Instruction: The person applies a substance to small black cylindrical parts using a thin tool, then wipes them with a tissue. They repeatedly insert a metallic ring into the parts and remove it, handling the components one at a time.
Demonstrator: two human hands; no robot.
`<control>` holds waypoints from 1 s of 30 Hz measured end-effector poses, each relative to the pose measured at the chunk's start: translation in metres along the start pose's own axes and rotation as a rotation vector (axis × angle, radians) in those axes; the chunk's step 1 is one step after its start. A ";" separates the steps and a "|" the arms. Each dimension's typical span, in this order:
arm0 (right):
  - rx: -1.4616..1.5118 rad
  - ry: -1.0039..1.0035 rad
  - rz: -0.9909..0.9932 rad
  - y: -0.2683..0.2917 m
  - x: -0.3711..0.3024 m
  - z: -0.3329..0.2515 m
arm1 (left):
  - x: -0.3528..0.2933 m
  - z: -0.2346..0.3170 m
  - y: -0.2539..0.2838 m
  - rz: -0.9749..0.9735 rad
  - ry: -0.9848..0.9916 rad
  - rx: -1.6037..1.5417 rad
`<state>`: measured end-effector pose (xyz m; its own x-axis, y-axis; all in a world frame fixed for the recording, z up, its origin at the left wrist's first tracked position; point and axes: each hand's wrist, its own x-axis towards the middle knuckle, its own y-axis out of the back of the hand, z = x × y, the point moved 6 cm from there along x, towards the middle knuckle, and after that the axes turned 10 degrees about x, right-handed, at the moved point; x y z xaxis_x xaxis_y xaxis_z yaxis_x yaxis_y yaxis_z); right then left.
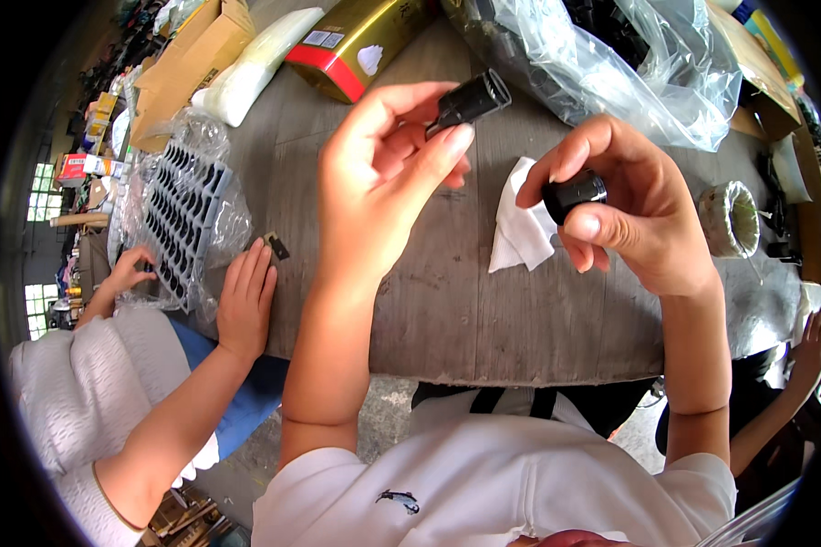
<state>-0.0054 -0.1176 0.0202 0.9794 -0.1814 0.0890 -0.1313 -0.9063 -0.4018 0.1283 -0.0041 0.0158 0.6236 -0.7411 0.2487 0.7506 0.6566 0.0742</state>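
My left hand (388, 173) is closed around a glossy black tube (472, 98), tilted with its wide end up and to the right. Between the thumb and curled fingers of my right hand (625, 196) is a short black cylinder (575, 195), like a cap, its end turned toward the left. The two black pieces are apart, both held above the table. A folded white cloth (518, 232) lies on the grey wooden table (447, 319), just left of my right hand and partly behind it.
A co-worker's hand (246, 301) rests at the left beside a small dark piece (277, 246). Near it stands a grey tray (187, 214) of black parts in plastic. Behind are a gold-and-red box (356, 46) and a clear bag (602, 73); a roll (730, 219) stands right.
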 end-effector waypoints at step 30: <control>-0.776 0.565 0.010 -0.004 -0.008 -0.043 | -0.017 0.029 -0.013 -0.159 -0.250 0.175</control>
<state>-0.0191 -0.1285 0.0603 0.7858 -0.1641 0.5963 -0.4032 -0.8671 0.2927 0.1017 0.0034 0.0385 0.4133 -0.7929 0.4478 0.7716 0.5661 0.2901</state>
